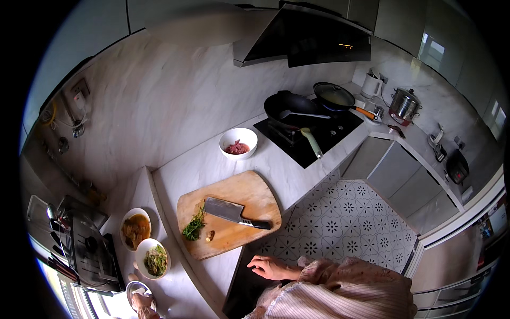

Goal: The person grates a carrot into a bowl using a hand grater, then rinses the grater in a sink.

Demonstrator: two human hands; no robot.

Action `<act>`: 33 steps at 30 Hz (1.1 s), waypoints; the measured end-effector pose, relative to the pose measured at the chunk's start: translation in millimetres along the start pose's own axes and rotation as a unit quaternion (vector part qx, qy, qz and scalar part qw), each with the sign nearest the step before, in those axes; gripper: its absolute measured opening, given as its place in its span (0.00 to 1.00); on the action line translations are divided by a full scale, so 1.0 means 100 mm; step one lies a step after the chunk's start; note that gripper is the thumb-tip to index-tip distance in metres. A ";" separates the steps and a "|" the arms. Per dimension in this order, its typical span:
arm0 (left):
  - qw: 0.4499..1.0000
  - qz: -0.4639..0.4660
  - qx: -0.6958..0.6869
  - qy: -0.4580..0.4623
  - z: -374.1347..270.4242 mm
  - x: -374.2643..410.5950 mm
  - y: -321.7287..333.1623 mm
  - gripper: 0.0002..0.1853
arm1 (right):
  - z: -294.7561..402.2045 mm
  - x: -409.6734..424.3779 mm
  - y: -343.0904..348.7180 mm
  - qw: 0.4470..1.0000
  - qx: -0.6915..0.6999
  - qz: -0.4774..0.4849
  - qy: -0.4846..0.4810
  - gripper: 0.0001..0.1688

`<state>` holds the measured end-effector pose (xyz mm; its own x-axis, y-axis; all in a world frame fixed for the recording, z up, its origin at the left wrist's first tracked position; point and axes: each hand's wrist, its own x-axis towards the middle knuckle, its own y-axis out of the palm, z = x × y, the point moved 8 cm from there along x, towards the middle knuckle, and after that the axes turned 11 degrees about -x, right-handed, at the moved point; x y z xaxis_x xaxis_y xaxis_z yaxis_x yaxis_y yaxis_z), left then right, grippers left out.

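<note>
My left hand (141, 302) reaches into a small metal bowl (128, 290) at the lower left. Something white shows by its fingers, but its kind and whether I grip it are unclear. My right hand (267, 267) hangs in front of the counter edge with loosely bent fingers and nothing visible in it. Between the hands and the wall lies a wooden cutting board (247, 191). On it rest a cleaver (225, 208), its black handle pointing right, a heap of chopped greens (194, 228) and a small brownish piece, perhaps ginger (210, 236).
Beside the metal bowl stand a bowl of greens (155, 261) and a bowl of orange-brown food (135, 229). A white bowl with raw meat (238, 147) sits behind the board. A wok (289, 105) and a lidded pan (334, 95) occupy the cooktop (308, 153). A dish rack (91, 247) stands left.
</note>
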<state>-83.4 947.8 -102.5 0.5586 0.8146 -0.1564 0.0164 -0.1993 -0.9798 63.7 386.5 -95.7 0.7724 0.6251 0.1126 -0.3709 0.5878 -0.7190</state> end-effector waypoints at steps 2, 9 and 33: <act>0.986 0.138 -0.075 -0.058 0.23 0.17 0.22 0.31 | -0.03 -0.06 0.01 1.000 -0.004 -0.003 0.015 0.11; 0.921 0.060 -0.381 -0.058 0.81 0.62 0.60 0.25 | -0.16 -0.10 0.01 0.999 0.014 -0.012 0.035 0.12; 0.139 0.388 -0.742 0.528 -2.60 -3.69 -2.61 0.14 | -0.20 -0.23 0.01 0.998 0.029 0.031 0.053 0.12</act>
<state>-78.1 557.1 243.3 0.6674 -0.1445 0.7306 -0.6739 -0.5348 0.5098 55.8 362.3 -112.4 0.7957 0.6057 -0.0066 -0.4467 0.5794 -0.6817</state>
